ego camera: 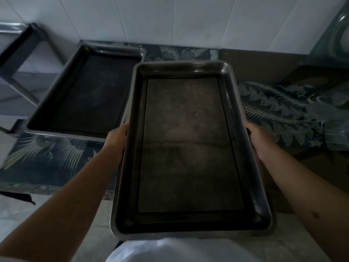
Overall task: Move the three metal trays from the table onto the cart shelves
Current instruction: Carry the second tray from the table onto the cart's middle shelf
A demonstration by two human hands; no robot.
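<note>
We hold a tray (188,148) between us, its near end at our waist. Our left hand (117,137) grips its left rim and our right hand (256,137) grips the right rim, fingers curled underneath. Beyond the left hand, a second tray (86,91) rests on the patterned desk (283,114). We see no readable writing. Further left stands a metal cart (20,53).
</note>
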